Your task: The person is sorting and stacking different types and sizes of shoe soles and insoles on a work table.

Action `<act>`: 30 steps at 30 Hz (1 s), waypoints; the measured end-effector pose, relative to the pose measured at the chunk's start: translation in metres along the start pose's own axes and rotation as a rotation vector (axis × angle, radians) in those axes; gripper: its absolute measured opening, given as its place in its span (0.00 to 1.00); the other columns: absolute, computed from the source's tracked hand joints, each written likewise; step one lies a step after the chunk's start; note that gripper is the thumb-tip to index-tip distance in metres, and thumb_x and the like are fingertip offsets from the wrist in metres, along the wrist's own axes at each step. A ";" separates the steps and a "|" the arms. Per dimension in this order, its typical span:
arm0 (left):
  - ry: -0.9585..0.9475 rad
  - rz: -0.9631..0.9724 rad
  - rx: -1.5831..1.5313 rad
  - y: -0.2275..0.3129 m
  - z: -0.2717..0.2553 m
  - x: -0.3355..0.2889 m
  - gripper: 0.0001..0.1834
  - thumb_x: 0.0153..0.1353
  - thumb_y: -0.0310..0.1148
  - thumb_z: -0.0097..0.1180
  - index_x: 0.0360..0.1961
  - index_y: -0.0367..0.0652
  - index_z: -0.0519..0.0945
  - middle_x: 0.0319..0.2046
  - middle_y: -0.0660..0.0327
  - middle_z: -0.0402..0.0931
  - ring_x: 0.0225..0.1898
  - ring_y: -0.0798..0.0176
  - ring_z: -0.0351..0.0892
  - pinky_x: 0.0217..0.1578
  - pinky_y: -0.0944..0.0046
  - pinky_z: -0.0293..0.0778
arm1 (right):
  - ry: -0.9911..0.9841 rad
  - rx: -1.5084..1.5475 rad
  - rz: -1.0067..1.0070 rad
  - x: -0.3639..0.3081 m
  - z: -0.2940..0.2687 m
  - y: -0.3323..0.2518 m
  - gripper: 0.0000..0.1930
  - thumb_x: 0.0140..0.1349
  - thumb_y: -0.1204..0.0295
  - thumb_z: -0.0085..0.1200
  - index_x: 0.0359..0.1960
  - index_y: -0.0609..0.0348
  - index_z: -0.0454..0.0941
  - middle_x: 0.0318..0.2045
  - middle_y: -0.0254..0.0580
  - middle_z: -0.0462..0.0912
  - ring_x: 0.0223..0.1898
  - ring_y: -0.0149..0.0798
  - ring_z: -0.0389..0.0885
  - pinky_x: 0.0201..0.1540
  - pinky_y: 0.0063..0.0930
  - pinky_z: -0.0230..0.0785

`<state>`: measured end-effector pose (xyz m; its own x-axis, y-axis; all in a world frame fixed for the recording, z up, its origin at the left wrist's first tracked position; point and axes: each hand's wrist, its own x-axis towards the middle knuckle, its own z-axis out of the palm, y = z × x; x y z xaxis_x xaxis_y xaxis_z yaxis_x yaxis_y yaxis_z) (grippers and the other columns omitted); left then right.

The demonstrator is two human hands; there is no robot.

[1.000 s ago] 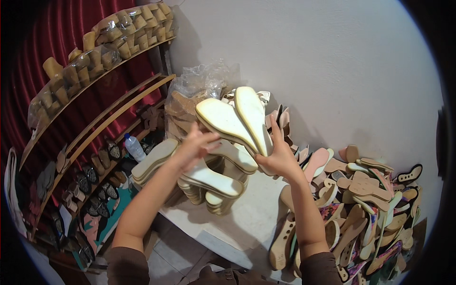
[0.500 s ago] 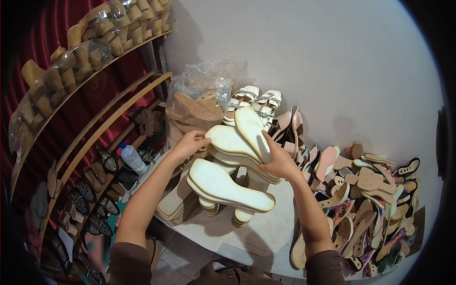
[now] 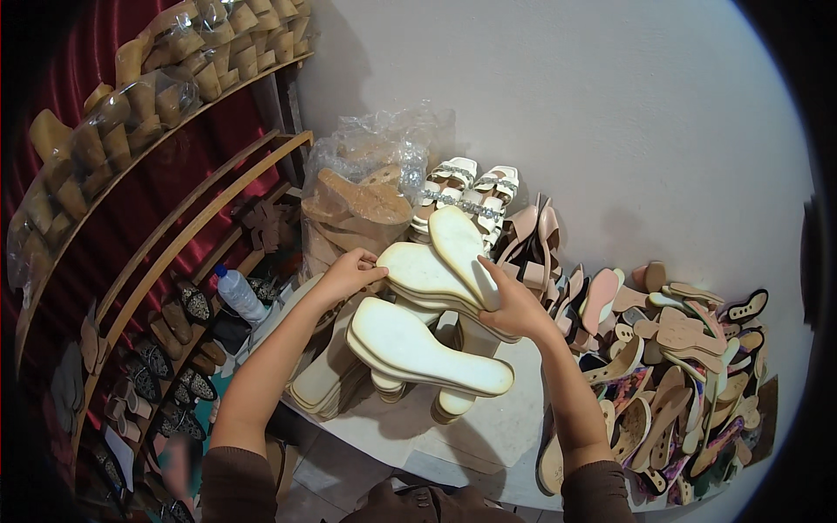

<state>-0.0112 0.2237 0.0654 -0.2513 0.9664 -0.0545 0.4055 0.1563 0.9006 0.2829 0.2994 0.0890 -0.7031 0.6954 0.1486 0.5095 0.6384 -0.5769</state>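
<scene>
My right hand grips the narrow end of a cream shoe sole, thumb along its top face, the wide end tilted up and away. My left hand pinches the wide rounded edge of another cream sole, which lies partly under the first. Further cream soles are stacked beneath that one. Nearer to me, a pair of thick cream soles lies crosswise on the pile. Other soles lean in layers at its left. My right fingertips are partly hidden.
The pile stands on a white table. Behind it are white strappy sandals and a plastic bag of brown soles. Loose soles and sandals heap at the right. On the left, a wooden rack holds shoes, near a water bottle.
The sole in my right hand has come down slightly toward the sole under it. My left hand stays at the other sole's edge. The view has shifted a little.
</scene>
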 end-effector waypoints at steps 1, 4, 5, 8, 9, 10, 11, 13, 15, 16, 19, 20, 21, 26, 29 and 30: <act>-0.012 -0.010 -0.012 -0.001 0.000 0.001 0.25 0.52 0.39 0.59 0.45 0.31 0.69 0.35 0.55 0.74 0.34 0.67 0.74 0.32 0.70 0.71 | 0.000 0.001 -0.001 0.000 0.000 -0.001 0.44 0.38 0.70 0.58 0.62 0.51 0.51 0.47 0.62 0.68 0.49 0.56 0.69 0.52 0.37 0.62; -0.027 -0.031 -0.044 -0.001 -0.001 0.000 0.24 0.54 0.37 0.59 0.46 0.32 0.68 0.36 0.57 0.73 0.35 0.68 0.74 0.33 0.70 0.70 | -0.029 0.016 0.023 0.000 -0.002 -0.003 0.43 0.39 0.69 0.58 0.62 0.50 0.53 0.47 0.61 0.68 0.50 0.55 0.68 0.53 0.36 0.61; -0.031 -0.043 -0.066 0.000 -0.001 -0.001 0.24 0.54 0.37 0.59 0.46 0.32 0.68 0.37 0.57 0.73 0.36 0.68 0.74 0.34 0.70 0.70 | -0.025 0.025 0.027 0.000 -0.002 -0.003 0.42 0.40 0.70 0.58 0.62 0.50 0.54 0.47 0.60 0.69 0.49 0.54 0.69 0.53 0.35 0.62; -0.014 0.013 -0.071 -0.003 0.001 -0.001 0.27 0.53 0.41 0.59 0.46 0.30 0.68 0.35 0.55 0.74 0.32 0.67 0.74 0.30 0.71 0.71 | -0.008 0.039 0.007 0.001 -0.001 0.002 0.40 0.42 0.70 0.59 0.61 0.50 0.56 0.48 0.59 0.71 0.49 0.51 0.70 0.52 0.34 0.62; -0.012 0.013 -0.070 -0.004 0.000 -0.001 0.27 0.53 0.41 0.59 0.46 0.30 0.68 0.35 0.55 0.74 0.32 0.67 0.74 0.30 0.71 0.71 | 0.007 0.044 -0.016 0.002 0.000 0.003 0.39 0.43 0.69 0.59 0.61 0.51 0.57 0.48 0.58 0.71 0.49 0.50 0.71 0.52 0.33 0.62; -0.004 0.004 -0.068 -0.002 0.001 -0.002 0.28 0.53 0.41 0.58 0.47 0.31 0.68 0.35 0.54 0.74 0.33 0.67 0.74 0.30 0.70 0.71 | 0.007 0.045 -0.017 0.002 -0.001 0.003 0.39 0.43 0.69 0.59 0.61 0.51 0.57 0.48 0.58 0.71 0.49 0.50 0.71 0.52 0.33 0.62; 0.003 -0.005 -0.065 0.000 0.001 -0.004 0.28 0.53 0.42 0.58 0.48 0.31 0.67 0.36 0.54 0.74 0.34 0.67 0.74 0.31 0.70 0.71 | 0.014 0.061 -0.022 0.001 -0.001 0.003 0.38 0.43 0.69 0.59 0.60 0.51 0.57 0.49 0.58 0.70 0.49 0.49 0.71 0.51 0.33 0.63; 0.012 -0.012 -0.042 0.003 0.000 -0.006 0.27 0.55 0.42 0.56 0.49 0.32 0.67 0.38 0.54 0.73 0.37 0.67 0.73 0.34 0.70 0.70 | 0.022 0.078 -0.026 0.001 -0.003 0.002 0.38 0.44 0.68 0.59 0.60 0.52 0.58 0.50 0.57 0.70 0.49 0.49 0.71 0.51 0.33 0.63; 0.018 -0.019 -0.019 0.006 -0.001 -0.007 0.26 0.57 0.42 0.55 0.49 0.34 0.67 0.40 0.54 0.72 0.40 0.67 0.72 0.37 0.70 0.70 | 0.047 0.065 -0.061 0.000 -0.005 0.003 0.37 0.44 0.68 0.59 0.60 0.54 0.58 0.51 0.57 0.68 0.50 0.47 0.70 0.51 0.33 0.63; 0.028 -0.016 -0.015 0.008 -0.003 -0.009 0.25 0.57 0.42 0.54 0.49 0.34 0.67 0.41 0.54 0.72 0.40 0.66 0.72 0.38 0.69 0.70 | 0.049 0.065 -0.061 0.000 -0.007 0.002 0.37 0.44 0.68 0.59 0.60 0.54 0.58 0.51 0.57 0.68 0.50 0.47 0.70 0.51 0.33 0.63; 0.085 0.066 0.039 0.009 -0.005 -0.011 0.24 0.58 0.42 0.52 0.48 0.33 0.68 0.42 0.52 0.72 0.42 0.63 0.72 0.40 0.67 0.70 | 0.055 0.093 -0.065 -0.005 -0.013 -0.002 0.37 0.45 0.67 0.59 0.59 0.55 0.58 0.52 0.57 0.68 0.51 0.48 0.70 0.52 0.33 0.63; 0.133 0.143 0.088 0.011 -0.005 -0.014 0.25 0.58 0.43 0.51 0.48 0.32 0.69 0.42 0.50 0.72 0.44 0.60 0.73 0.42 0.66 0.69 | 0.105 0.047 -0.133 -0.007 -0.015 -0.003 0.37 0.44 0.67 0.59 0.59 0.57 0.58 0.51 0.57 0.68 0.51 0.48 0.69 0.52 0.34 0.62; 0.135 0.144 0.090 0.012 -0.005 -0.018 0.25 0.58 0.43 0.51 0.48 0.32 0.69 0.42 0.50 0.72 0.44 0.60 0.73 0.42 0.66 0.69 | 0.156 0.001 -0.201 -0.011 -0.018 -0.006 0.37 0.44 0.66 0.60 0.58 0.58 0.58 0.51 0.57 0.68 0.51 0.49 0.69 0.52 0.34 0.62; 0.427 0.537 0.287 0.045 -0.003 -0.069 0.19 0.64 0.40 0.38 0.46 0.34 0.70 0.44 0.48 0.70 0.48 0.52 0.70 0.48 0.62 0.64 | 0.042 0.085 -0.308 -0.044 -0.025 -0.025 0.36 0.42 0.66 0.59 0.54 0.66 0.59 0.49 0.59 0.68 0.48 0.55 0.69 0.53 0.37 0.61; 0.429 0.562 0.229 0.039 -0.003 -0.085 0.20 0.66 0.40 0.33 0.47 0.34 0.69 0.44 0.49 0.70 0.47 0.52 0.69 0.49 0.62 0.62 | -0.110 0.032 -0.376 -0.052 -0.025 -0.035 0.36 0.41 0.65 0.58 0.54 0.64 0.60 0.45 0.57 0.70 0.46 0.54 0.70 0.50 0.37 0.62; 0.428 0.594 0.160 0.034 -0.003 -0.088 0.21 0.66 0.40 0.32 0.48 0.34 0.69 0.44 0.49 0.70 0.46 0.52 0.70 0.49 0.63 0.62 | -0.214 0.043 -0.369 -0.054 -0.023 -0.038 0.35 0.41 0.65 0.58 0.54 0.63 0.61 0.43 0.57 0.71 0.45 0.53 0.70 0.50 0.37 0.63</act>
<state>0.0217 0.1438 0.1021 -0.2568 0.7389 0.6230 0.6942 -0.3075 0.6508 0.3130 0.2452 0.1215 -0.9236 0.3364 0.1837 0.1870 0.8139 -0.5502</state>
